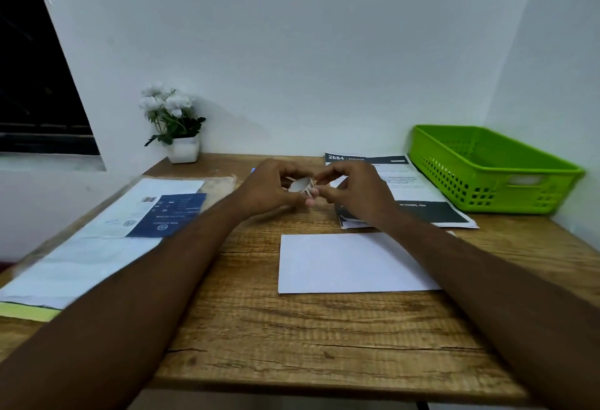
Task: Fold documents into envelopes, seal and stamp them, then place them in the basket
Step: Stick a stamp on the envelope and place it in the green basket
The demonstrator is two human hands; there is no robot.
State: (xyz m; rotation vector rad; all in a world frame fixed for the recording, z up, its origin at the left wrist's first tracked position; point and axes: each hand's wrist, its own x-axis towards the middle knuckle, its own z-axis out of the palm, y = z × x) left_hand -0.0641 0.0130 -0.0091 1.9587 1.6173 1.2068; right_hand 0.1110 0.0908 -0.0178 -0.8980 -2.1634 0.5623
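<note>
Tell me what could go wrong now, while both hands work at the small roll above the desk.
1. The left hand holds the roll in the air while the right hand picks at its edge. A stamp may tear or stick to the fingers.
2. The envelope lies loose under the right forearm. The arm may drag it.
3. The basket stands at the far right corner, so a careless toss may miss it.

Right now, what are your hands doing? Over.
Left hand holds the stamp roll; right hand picks at its end. White envelope flat on desk, unstamped. Green basket empty. Nothing blocking.
</note>
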